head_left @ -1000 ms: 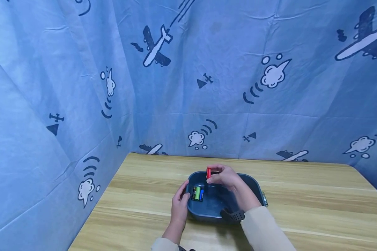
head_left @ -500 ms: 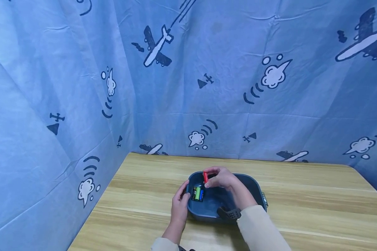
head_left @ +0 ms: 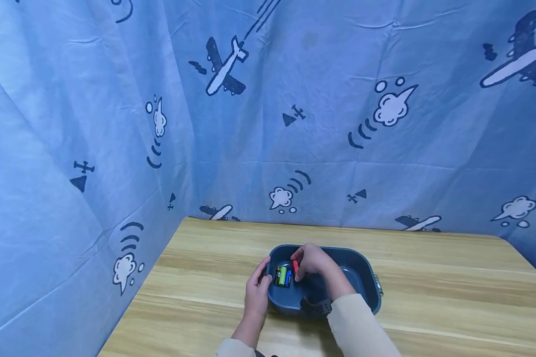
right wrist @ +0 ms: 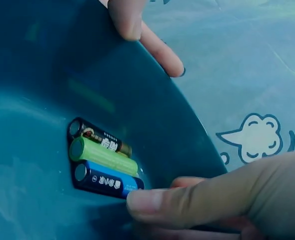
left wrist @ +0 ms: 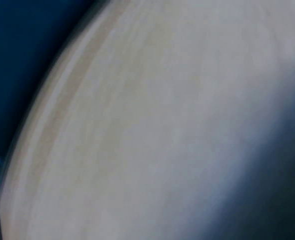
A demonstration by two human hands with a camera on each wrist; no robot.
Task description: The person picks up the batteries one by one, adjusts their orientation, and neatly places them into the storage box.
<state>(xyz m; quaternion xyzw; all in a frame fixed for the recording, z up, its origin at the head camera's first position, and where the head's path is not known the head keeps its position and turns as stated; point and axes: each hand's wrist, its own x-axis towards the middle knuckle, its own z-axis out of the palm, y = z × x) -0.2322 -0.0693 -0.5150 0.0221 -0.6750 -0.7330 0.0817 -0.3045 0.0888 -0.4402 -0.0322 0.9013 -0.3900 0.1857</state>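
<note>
My right hand point(head_left: 316, 260) reaches into a dark blue plastic basin point(head_left: 290, 299) and pinches a red battery point(head_left: 295, 267) between thumb and fingers. Three batteries lie side by side on the basin floor near its left end: a black one point(right wrist: 98, 134), a green one point(right wrist: 103, 155) and a blue-and-black one point(right wrist: 107, 178). The red battery is just right of this row in the head view; in the right wrist view the fingers hide it. My left hand point(head_left: 256, 293) grips the basin's left rim, thumb on the inner side and fingers outside.
The basin stands on a wood-grain table point(head_left: 196, 277). A blue curtain point(head_left: 321, 139) with printed planes and clouds hangs behind the table and along its left side. A small latch-like piece point(head_left: 378, 285) sticks out at the basin's right end.
My right hand has moved down into the basin with the red battery, bringing it beside the three batteries. My left hand stays on the rim.
</note>
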